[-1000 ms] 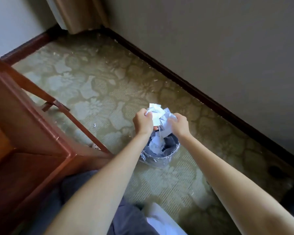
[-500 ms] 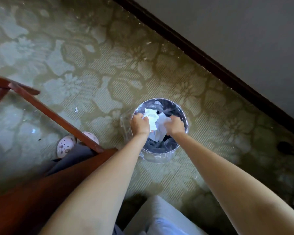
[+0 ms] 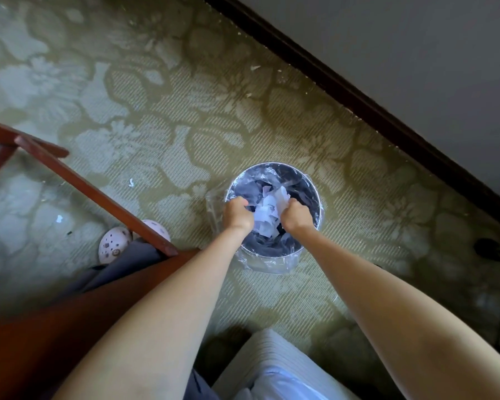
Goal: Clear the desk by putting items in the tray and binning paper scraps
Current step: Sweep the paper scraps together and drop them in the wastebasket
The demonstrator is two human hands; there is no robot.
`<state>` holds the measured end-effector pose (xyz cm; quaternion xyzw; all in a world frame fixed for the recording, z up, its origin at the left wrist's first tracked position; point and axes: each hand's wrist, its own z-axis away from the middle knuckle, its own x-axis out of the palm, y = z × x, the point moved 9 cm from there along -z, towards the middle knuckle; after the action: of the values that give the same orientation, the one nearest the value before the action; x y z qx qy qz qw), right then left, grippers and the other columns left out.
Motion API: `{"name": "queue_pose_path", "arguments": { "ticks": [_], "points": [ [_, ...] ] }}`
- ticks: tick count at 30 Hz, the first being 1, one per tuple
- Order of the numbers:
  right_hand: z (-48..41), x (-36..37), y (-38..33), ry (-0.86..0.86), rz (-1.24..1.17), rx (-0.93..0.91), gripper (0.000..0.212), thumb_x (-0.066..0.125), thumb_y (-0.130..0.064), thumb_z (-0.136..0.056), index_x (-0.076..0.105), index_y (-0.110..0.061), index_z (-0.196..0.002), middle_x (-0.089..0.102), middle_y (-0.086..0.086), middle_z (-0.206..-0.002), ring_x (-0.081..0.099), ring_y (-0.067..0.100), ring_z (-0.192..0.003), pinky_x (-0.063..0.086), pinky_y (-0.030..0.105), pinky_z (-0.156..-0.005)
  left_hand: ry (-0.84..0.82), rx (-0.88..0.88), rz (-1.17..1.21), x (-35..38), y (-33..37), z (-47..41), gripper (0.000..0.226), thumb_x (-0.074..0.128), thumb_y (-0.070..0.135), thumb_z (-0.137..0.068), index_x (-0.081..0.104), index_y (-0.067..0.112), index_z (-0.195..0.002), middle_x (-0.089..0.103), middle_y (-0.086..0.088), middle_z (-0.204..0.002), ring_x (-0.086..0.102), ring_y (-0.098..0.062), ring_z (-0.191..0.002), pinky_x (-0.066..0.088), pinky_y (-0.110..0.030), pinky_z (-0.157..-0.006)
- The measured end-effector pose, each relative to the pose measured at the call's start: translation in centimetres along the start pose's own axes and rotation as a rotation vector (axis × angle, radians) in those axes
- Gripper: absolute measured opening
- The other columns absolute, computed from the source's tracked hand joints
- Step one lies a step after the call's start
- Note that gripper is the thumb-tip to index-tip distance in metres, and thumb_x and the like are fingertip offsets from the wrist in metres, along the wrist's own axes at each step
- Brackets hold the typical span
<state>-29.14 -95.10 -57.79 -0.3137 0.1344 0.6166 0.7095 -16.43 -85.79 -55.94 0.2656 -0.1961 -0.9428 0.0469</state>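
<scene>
A round metal bin (image 3: 311, 181) with a clear plastic liner stands on the patterned carpet, seen from straight above. A loose bundle of white paper scraps (image 3: 267, 210) hangs in its mouth, above dark contents. My left hand (image 3: 237, 213) grips the bundle's left side with curled fingers. My right hand (image 3: 296, 216) grips its right side, one scrap sticking up past the fingers. Both hands are over the bin's opening, inside the rim.
A red-brown wooden rail (image 3: 93, 192) slants across the left, with the desk's wood (image 3: 35, 327) below it. Pale slippers (image 3: 113, 245) show under the rail. Two small paper bits (image 3: 131, 182) (image 3: 59, 218) lie on the carpet. A dark baseboard (image 3: 358, 102) runs along the wall.
The view has tipped down over the bin. Both hands have lowered the paper bundle from above the bin into its mouth, and the scraps now hang looser.
</scene>
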Motion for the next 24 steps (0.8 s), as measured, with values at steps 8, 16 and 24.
{"name": "queue_pose_path", "arguments": {
  "ticks": [8, 16, 24],
  "points": [
    [4.2, -1.5, -1.5, -0.027, 0.076, -0.085, 0.049, 0.03, 0.0, -0.093, 0.027, -0.001, -0.141, 0.051, 0.024, -0.13, 0.053, 0.038, -0.115, 0.044, 0.039, -0.089, 0.085, 0.161, -0.169, -3.4, 2.6, 4.9, 0.039, 0.035, -0.011, -0.09, 0.055, 0.0, -0.121, 0.054, -0.017, -0.128, 0.052, -0.029, -0.108, 0.043, -0.034, -0.089],
    [14.4, -8.6, -7.4, 0.238, 0.38, -0.417, 0.028, 0.037, -0.003, -0.09, 0.049, 0.003, -0.114, 0.057, 0.024, -0.118, 0.056, 0.039, -0.106, 0.044, 0.039, -0.08, 0.305, 0.352, -0.357, -9.7, 6.5, 15.4, 0.036, 0.038, -0.005, -0.091, 0.054, 0.006, -0.122, 0.048, -0.014, -0.129, 0.048, -0.03, -0.117, 0.041, -0.037, -0.096],
    [32.7, -17.0, -17.9, 0.654, 0.316, -0.832, 0.025, 0.036, -0.007, -0.091, 0.056, 0.0, -0.105, 0.061, 0.019, -0.108, 0.058, 0.039, -0.097, 0.046, 0.038, -0.078, 0.817, 0.533, -0.358, -24.0, 9.7, 34.1, 0.029, 0.036, 0.012, -0.097, 0.054, 0.009, -0.119, 0.056, -0.015, -0.121, 0.054, -0.035, -0.109, 0.044, -0.04, -0.085]
  ]
}}
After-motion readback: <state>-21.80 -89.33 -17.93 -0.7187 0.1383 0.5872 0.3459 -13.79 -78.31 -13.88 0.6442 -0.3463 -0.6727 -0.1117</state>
